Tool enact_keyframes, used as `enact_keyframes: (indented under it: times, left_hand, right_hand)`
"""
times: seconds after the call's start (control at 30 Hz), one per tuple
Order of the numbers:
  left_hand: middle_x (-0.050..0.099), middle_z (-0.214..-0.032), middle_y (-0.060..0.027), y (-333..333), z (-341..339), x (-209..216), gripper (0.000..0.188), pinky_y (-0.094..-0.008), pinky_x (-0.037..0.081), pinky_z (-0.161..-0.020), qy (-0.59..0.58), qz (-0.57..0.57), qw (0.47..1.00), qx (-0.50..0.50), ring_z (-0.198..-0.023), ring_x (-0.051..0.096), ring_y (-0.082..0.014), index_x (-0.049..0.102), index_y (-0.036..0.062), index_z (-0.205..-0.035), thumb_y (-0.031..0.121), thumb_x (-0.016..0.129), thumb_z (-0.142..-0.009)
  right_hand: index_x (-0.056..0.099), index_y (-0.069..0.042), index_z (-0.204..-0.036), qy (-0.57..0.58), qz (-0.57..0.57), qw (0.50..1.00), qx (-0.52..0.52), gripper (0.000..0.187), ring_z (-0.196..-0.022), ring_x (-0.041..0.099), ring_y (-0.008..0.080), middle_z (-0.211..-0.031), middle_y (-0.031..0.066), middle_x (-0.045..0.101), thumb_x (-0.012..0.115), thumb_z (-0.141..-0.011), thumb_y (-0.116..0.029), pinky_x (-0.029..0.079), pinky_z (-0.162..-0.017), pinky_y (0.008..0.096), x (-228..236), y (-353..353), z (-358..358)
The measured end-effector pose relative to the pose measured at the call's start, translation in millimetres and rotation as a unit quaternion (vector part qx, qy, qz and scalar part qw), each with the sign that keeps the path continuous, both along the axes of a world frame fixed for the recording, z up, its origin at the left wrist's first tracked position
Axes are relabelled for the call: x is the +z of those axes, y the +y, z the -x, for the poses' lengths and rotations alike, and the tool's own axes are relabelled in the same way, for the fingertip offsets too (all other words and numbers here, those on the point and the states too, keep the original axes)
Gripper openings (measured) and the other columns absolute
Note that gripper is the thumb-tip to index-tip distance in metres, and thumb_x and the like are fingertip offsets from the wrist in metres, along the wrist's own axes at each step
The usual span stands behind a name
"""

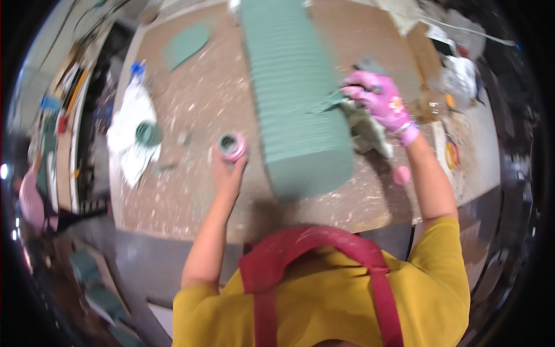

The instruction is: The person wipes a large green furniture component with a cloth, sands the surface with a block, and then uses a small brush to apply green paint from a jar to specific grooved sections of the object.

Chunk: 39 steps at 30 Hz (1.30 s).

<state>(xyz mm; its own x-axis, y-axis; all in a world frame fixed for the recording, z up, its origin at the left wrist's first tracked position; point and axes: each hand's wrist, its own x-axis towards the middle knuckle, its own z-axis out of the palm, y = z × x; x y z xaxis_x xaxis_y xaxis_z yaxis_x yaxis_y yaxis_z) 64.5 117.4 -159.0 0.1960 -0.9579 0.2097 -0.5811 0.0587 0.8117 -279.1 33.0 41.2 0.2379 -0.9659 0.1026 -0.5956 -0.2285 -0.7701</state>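
Note:
A long, pale green ribbed block point(295, 75) with a smooth rounded near end lies lengthwise down the middle of the table. My bare left hand point(226, 173) is closed round a small pink jar point(239, 151), its open mouth facing up, left of the block. My right hand point(378, 101), in a pink glove with a flower on its back, pinches a thin brush-like tool with a green tip point(328, 104). The tip is at the block's right side; motion blur hides its exact shape. A stained rag point(370, 134) lies below the gloved hand.
A round pink lid point(402, 175) sits near the table's right front. On the left lie a white cloth point(134, 113), a green-rimmed round container point(148, 133) and a flat green piece point(188, 45). Yellow-handled scissors point(452, 155) and plastic bags point(459, 81) are at right.

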Motion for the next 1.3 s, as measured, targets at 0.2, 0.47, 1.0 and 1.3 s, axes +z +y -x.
enact_keyframes:
  times: [0.2, 0.47, 1.0, 1.3]
  left_hand:
    - [0.057, -0.083, -0.0016, 18.0, -8.9, 27.7, 0.019, -0.0254, 0.043, -0.063, 0.255, -0.007, 0.967, -0.013, -0.071, 0.05, -0.0099, 0.06, -0.0028, -0.095, 0.013, 0.062, -0.085]
    - [0.051, -0.123, -0.0165, -22.4, -3.8, 15.9, 0.057, -0.0379, 0.047, -0.092, 0.287, -0.01, 0.95, -0.121, -0.107, 0.053, -0.0247, 0.034, -0.0005, -0.136, -0.002, 0.06, -0.085]
    - [0.049, -0.13, -0.0281, -126.5, -19.8, 65.9, 0.058, -0.0415, 0.039, -0.103, 0.112, 0.055, 0.974, -0.19, -0.119, 0.051, -0.0351, 0.04, -0.0123, -0.132, 0.016, 0.064, -0.087]
    - [0.053, -0.125, -0.0287, -101.6, -12.6, 100.9, 0.053, -0.0407, 0.041, -0.101, 0.048, 0.043, 0.984, -0.166, -0.116, 0.052, -0.0362, 0.045, -0.0127, -0.127, 0.016, 0.065, -0.087]
  right_hand:
    - [0.065, -0.008, -0.098, -0.229, -0.063, 0.971, 0.015, 0.019, -0.071, 0.059, 0.0112, -0.079, 0.0055, 0.063, 0.062, -0.086, -0.022, 0.05, -0.064, 0.0274, -42.1, -5.4, -20.8]
    - [0.06, -0.001, -0.107, -0.376, -0.063, 0.915, -0.133, 0.021, -0.064, 0.055, 0.0058, -0.078, 0.0021, 0.06, 0.06, -0.09, -0.013, 0.045, -0.052, 0.0195, -21.6, 87.4, 26.5]
    - [0.054, -0.003, -0.117, -0.461, -0.079, 0.844, -0.262, 0.029, -0.059, 0.056, 0.0046, -0.082, 0.0034, 0.063, 0.056, -0.092, -0.018, 0.043, -0.046, 0.0169, -39.8, 162.7, 4.8]
    - [0.054, -0.006, -0.118, -0.563, -0.137, 0.794, -0.182, 0.027, -0.054, 0.053, 0.0056, -0.08, 0.0042, 0.061, 0.054, -0.091, -0.012, 0.04, -0.042, 0.0177, -33.8, 166.3, -24.9]
